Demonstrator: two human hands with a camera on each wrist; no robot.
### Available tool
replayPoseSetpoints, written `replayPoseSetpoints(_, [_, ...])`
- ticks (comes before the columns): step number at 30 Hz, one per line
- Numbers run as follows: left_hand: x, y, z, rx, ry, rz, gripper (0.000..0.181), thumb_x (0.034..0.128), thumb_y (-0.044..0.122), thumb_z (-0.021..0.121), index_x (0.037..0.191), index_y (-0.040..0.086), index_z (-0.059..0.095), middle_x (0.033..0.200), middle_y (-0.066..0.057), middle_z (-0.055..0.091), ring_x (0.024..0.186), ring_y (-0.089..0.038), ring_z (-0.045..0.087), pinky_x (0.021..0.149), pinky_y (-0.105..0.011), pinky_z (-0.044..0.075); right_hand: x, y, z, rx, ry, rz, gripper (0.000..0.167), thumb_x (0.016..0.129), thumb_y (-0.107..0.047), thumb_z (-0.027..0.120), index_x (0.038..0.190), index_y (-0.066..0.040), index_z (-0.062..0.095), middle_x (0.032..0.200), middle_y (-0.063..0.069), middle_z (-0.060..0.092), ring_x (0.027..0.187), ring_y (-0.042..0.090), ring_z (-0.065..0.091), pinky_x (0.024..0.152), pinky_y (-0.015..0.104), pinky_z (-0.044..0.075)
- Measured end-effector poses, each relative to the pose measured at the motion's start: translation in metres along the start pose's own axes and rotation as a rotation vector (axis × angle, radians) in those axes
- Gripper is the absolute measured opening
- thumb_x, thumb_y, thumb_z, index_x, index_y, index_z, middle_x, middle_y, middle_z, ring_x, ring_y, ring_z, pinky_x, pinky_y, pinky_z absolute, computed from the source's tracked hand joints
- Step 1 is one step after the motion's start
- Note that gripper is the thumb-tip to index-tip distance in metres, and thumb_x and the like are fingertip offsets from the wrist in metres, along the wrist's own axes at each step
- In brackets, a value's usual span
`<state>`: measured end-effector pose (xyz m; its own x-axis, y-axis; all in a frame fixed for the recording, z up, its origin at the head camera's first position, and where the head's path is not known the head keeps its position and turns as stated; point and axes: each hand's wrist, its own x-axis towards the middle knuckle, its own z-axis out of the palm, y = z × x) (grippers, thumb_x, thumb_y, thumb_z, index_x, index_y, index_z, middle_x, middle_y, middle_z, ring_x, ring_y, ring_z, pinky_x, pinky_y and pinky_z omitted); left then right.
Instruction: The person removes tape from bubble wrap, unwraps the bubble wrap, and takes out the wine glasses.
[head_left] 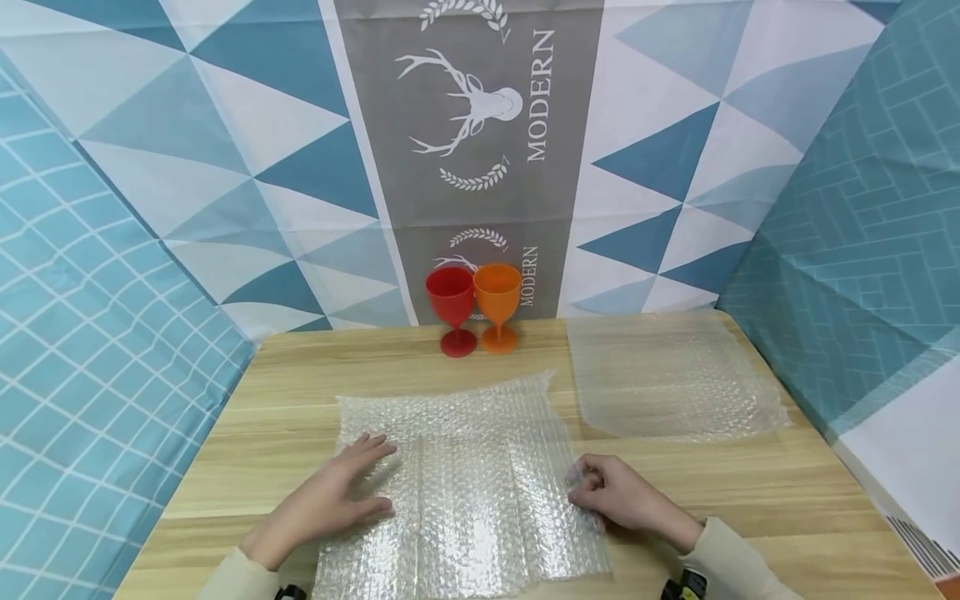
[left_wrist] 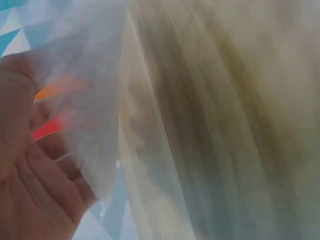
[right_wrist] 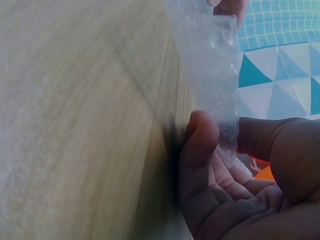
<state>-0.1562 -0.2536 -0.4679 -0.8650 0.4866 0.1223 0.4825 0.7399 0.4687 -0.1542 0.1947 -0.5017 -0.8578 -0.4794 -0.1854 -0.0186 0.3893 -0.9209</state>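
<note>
A clear sheet of bubble wrap (head_left: 465,492) lies spread on the wooden table, with crease lines running front to back. Over its left part my left hand (head_left: 337,496) reaches with fingers extended and thumb apart. In the left wrist view, a blurred piece of the wrap (left_wrist: 95,110) partly covers the fingers of that hand. At the right edge of the sheet, the curled fingers and thumb of my right hand (head_left: 618,496) pinch the wrap. The right wrist view has the wrap's edge (right_wrist: 212,75) running down between thumb and fingers.
A red goblet (head_left: 452,304) and an orange goblet (head_left: 498,300) stand side by side at the table's back edge. Another bubble wrap sheet (head_left: 675,375) lies flat at the back right. Patterned cloths (head_left: 285,125) enclose the back and sides of the table (head_left: 247,433).
</note>
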Motion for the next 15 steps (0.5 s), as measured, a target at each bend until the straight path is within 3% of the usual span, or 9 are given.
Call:
replayPoseSetpoints(5, [-0.006,-0.001,-0.002,0.038,0.149,0.042,0.058,0.0815,0.023,0.087,0.134,0.006,0.066,0.143,-0.023,0.060,0.133,-0.052,0.052,0.104,-0.067,0.044,-0.001,-0.001,-0.001,0.002,0.025,-0.018,0.020,0.097,-0.011,0.069,0.109,0.004,0.063,0.070,0.000,0.061,0.049,0.007,0.052,0.045,0.017,0.043])
replayPoseSetpoints(8, [-0.009,-0.003,-0.003,0.068,0.233,0.030,0.062,0.0809,0.018,0.086,0.135,-0.001,0.062,0.140,-0.027,0.060,0.128,-0.054,0.055,0.101,-0.066,0.047,-0.001,0.000,-0.001,0.006,0.031,-0.034,0.020,0.097,-0.011,0.069,0.109,0.004,0.063,0.070,0.000,0.061,0.049,0.006,0.051,0.045,0.018,0.043])
replayPoseSetpoints(11, [-0.014,-0.006,-0.004,0.066,0.270,-0.056,0.074,0.0833,0.018,0.085,0.143,-0.008,0.050,0.141,-0.034,0.056,0.122,-0.054,0.059,0.098,-0.066,0.050,-0.001,0.000,-0.001,0.009,0.031,-0.034,0.021,0.098,-0.012,0.069,0.110,0.003,0.063,0.071,0.000,0.062,0.050,0.005,0.053,0.046,0.017,0.045])
replayPoseSetpoints(15, [-0.019,-0.009,-0.007,-0.048,0.204,-0.240,0.091,0.0885,0.028,0.082,0.154,-0.009,0.031,0.139,-0.035,0.055,0.101,-0.039,0.069,0.080,-0.045,0.062,-0.001,0.000,-0.002,0.004,0.038,-0.040,0.021,0.099,-0.013,0.068,0.111,0.004,0.064,0.072,0.000,0.063,0.051,0.005,0.054,0.047,0.018,0.048])
